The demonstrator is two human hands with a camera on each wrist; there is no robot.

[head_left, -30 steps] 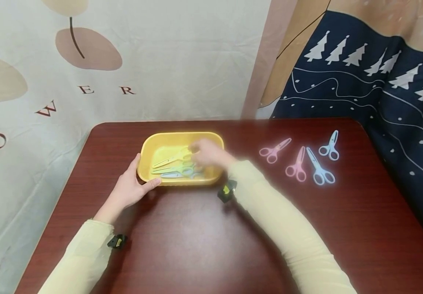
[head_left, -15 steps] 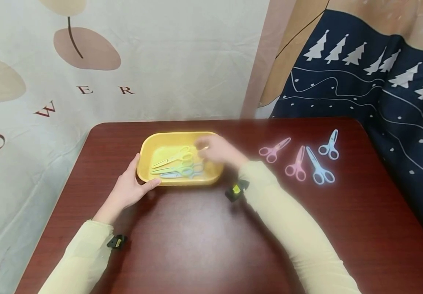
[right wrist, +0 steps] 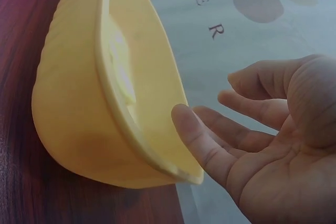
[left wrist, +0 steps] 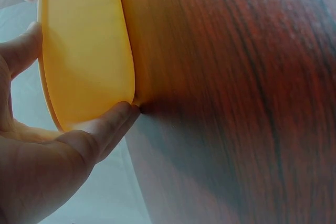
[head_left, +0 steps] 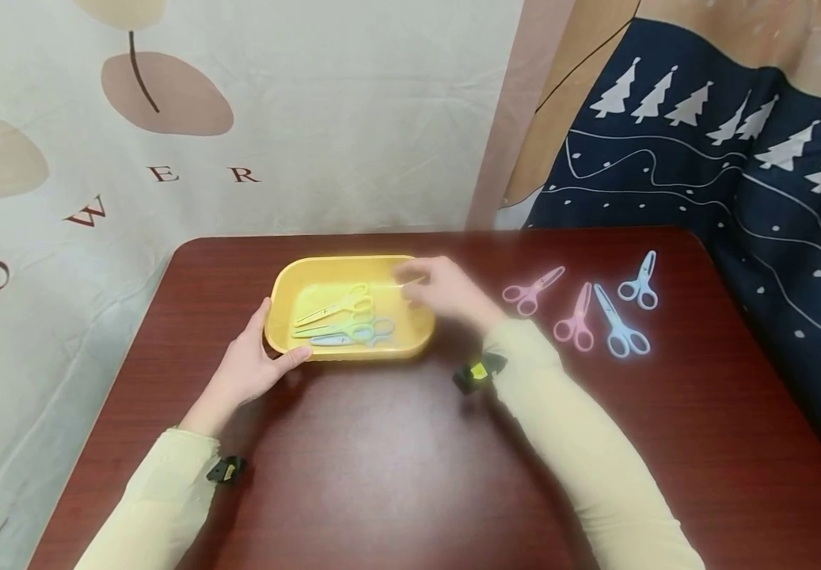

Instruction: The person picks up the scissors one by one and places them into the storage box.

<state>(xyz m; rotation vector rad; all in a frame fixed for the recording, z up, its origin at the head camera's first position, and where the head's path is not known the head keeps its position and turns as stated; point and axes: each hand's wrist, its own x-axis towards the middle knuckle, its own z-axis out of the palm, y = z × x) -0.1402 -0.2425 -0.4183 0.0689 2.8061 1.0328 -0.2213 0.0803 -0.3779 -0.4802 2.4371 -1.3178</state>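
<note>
A yellow plastic tub sits toward the back of the table. My left hand grips its left end, the thumb over the front rim; in the left wrist view the fingers lie along the tub's outer wall. Inside are yellow scissors, green scissors and blue scissors, side by side with blades to the left. Over the tub's right end is my right hand, blurred in the head view. The right wrist view shows it holding nothing, its fingers loosely bent beside the rim.
Right of the tub lie two pink scissors and two blue scissors on the dark red-brown table. Printed cloth hangs behind the table's back edge, and dark blue fabric hangs at the right.
My right hand has moved right, from over the scissors in the tub to the tub's right end. The left hand, tub and scissors have stayed in place.
</note>
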